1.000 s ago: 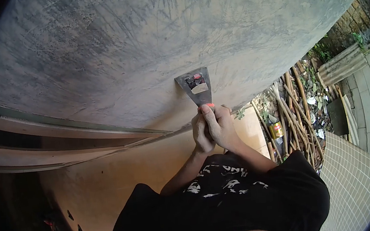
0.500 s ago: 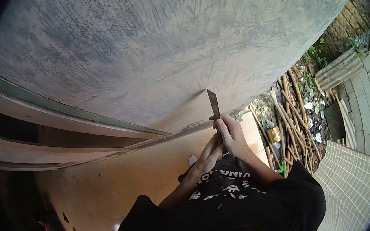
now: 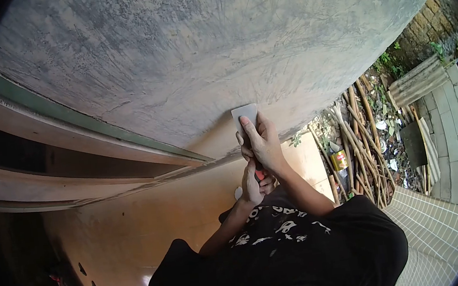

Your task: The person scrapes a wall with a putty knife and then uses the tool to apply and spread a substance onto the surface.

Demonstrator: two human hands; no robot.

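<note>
A putty knife [image 3: 244, 111] is held in both hands in front of the wall, its flat metal blade facing me. The blade's front edge is up close to the grey, streaky plastered wall [image 3: 176, 65]. My right hand [image 3: 264, 139] is closed round the upper part of the knife, with the thumb pressed flat on the blade. Below it, my left hand [image 3: 251, 187] is wrapped round the handle, and a bit of red shows between its fingers.
A green-edged window or door frame [image 3: 88, 127] runs along the left. Orange-tan tiled floor [image 3: 133, 237] lies below. To the right are bamboo poles [image 3: 358, 146], a yellow can [image 3: 339, 160], scattered litter and a white-lined tiled surface [image 3: 439, 227].
The knife has turned from edge-on to flat-faced and shifted slightly left. My right hand has slid up onto the blade, and my left hand grips the handle lower down.
</note>
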